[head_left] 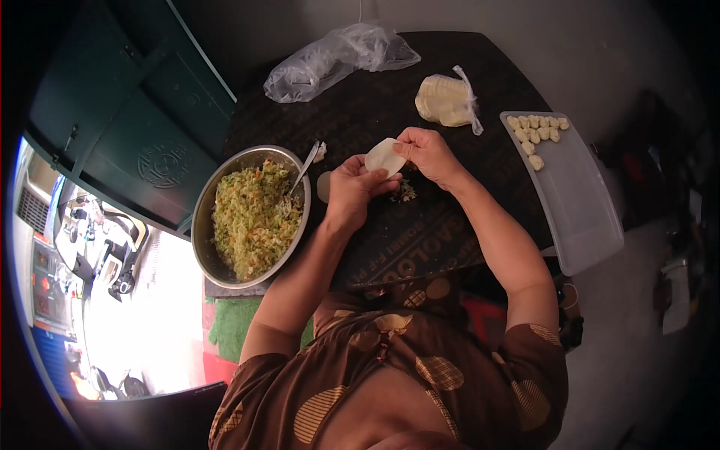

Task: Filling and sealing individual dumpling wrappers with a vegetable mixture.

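Observation:
A pale round dumpling wrapper (384,159) is held up over the middle of the dark table. My left hand (351,187) supports it with its fingers beneath, and my right hand (429,156) pinches its far right edge between thumb and finger. Beside my left wrist, another round wrapper (324,186) lies partly hidden on the table. To the left stands a steel bowl (201,199) of chopped vegetable filling (251,214), green, yellow and orange. A metal spoon (304,166) leans in the bowl. Spilled filling crumbs (405,192) lie below my hands.
A translucent tray (581,206) with several small dumplings (534,127) juts past the table's right edge. At the back are a clear plastic bag (330,64) and a tied bag of wrappers (444,100). A green metal door (135,120) stands left, beside a bright opening with a motorbike (112,247).

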